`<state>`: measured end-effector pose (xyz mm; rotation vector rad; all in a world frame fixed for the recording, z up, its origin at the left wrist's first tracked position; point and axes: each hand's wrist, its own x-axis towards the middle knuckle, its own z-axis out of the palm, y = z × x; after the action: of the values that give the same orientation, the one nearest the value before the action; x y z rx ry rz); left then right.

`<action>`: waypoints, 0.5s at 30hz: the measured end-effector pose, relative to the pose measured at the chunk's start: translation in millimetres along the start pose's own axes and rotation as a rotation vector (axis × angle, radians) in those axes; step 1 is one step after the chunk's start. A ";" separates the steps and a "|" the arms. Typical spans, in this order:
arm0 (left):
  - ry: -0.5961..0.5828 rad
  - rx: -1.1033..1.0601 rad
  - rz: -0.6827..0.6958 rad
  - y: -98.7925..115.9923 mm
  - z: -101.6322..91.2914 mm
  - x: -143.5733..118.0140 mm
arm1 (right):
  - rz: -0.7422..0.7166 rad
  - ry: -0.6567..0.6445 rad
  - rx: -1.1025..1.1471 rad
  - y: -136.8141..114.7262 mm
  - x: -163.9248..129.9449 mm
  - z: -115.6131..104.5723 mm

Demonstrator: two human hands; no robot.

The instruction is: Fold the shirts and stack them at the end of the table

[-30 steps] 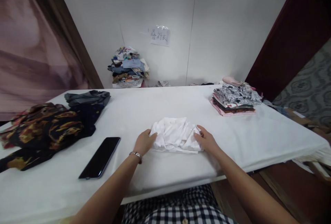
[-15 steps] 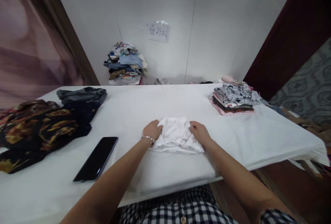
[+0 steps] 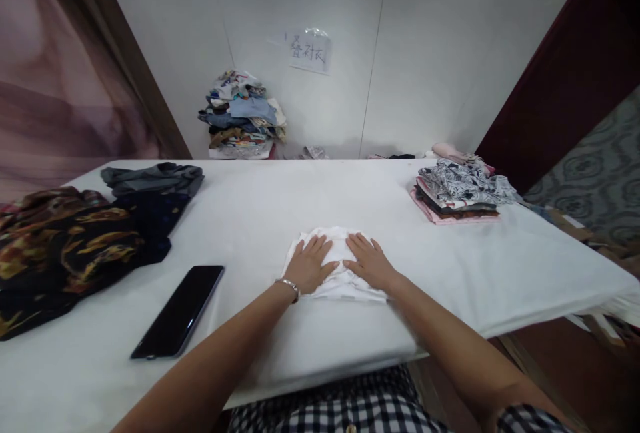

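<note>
Both hands, left (image 3: 309, 266) and right (image 3: 369, 263), lie flat and open, gripping nothing, pressing the folded white garment (image 3: 334, 286) at six o'clock on the surface (image 3: 310, 193); even, outward pressure would flatten creases best.

Left hand (image 3: 311, 265) and right hand (image 3: 369, 264) flat, side by side, on folded white garment (image 3: 334, 284) atop table (image 3: 310, 186).
</note>
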<state>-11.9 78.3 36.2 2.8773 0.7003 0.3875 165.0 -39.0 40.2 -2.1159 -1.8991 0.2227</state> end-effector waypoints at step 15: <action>0.075 -0.158 0.067 8.7 -32.2 -26.8 | 0.229 0.173 0.605 15.8 -7.4 -19.8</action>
<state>-40.4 60.9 63.1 2.7545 0.5583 0.5372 185.1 -49.9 53.3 -1.8480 -1.2760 0.5618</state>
